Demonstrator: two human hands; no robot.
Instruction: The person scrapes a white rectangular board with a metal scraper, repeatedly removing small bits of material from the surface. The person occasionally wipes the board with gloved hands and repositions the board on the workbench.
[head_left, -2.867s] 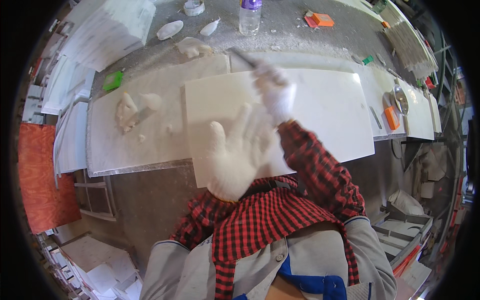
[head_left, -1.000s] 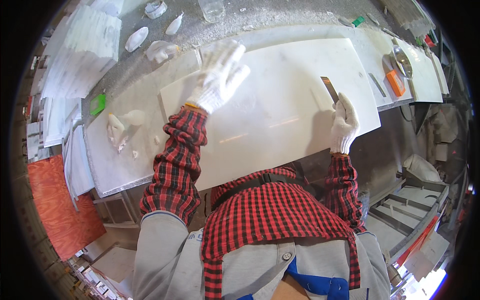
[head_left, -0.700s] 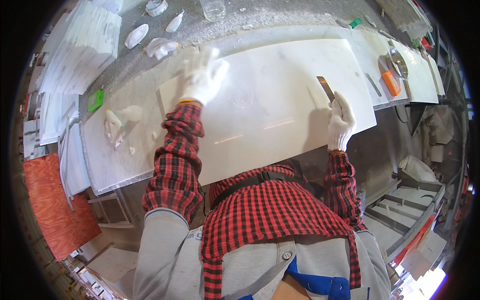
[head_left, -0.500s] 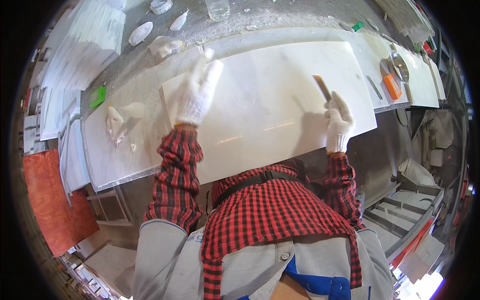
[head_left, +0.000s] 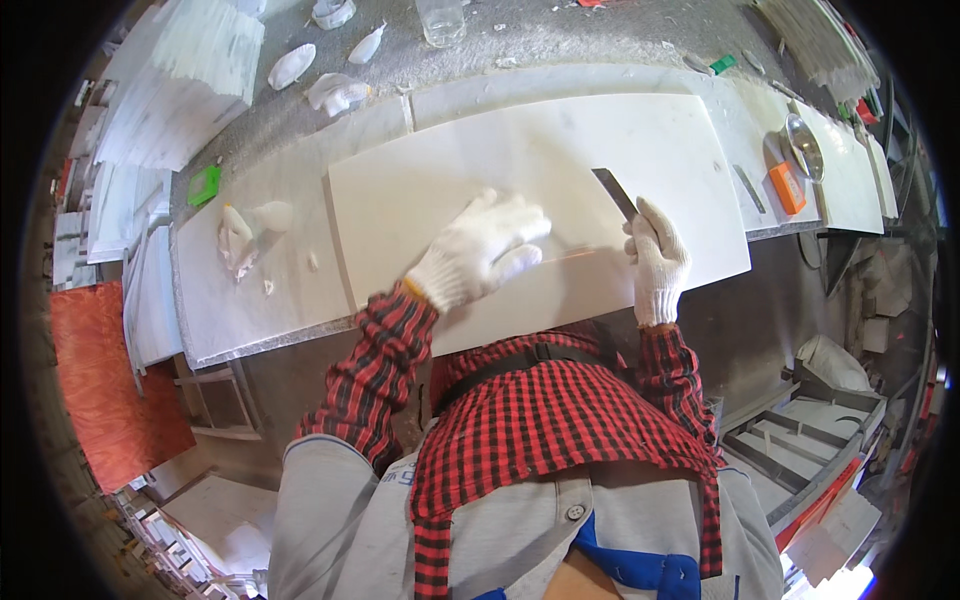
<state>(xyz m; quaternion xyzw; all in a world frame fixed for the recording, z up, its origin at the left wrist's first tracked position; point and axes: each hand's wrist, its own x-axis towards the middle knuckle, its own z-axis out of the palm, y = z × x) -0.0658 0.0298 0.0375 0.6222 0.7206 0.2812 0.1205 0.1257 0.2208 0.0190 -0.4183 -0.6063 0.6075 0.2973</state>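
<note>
A large white stone slab [head_left: 540, 140] with a polished surface lies across the bench before me. My left hand [head_left: 480, 245], in a white knit glove, is over the slab's left half, its fingers spread and holding nothing. Whether the palm touches the surface I cannot tell. My right hand [head_left: 658, 255], gloved the same way, is near the slab's right side. It grips a flat dark scraper blade [head_left: 613, 192] that points up and to the left, clear of my fingers.
A crumpled glove [head_left: 238, 240] and a green box [head_left: 204, 186] lie at left, beside stacked white slabs [head_left: 185, 80]. Along the back are a glass jar [head_left: 441, 22] and white lumps [head_left: 292, 66]. At right sit an orange box [head_left: 787, 188], a metal bowl [head_left: 803, 146] and another thin blade [head_left: 748, 188].
My left hand has swung from the slab's far left edge rightward and nearer to me. My right hand, still gripping the blade, has shifted slightly left and nearer.
</note>
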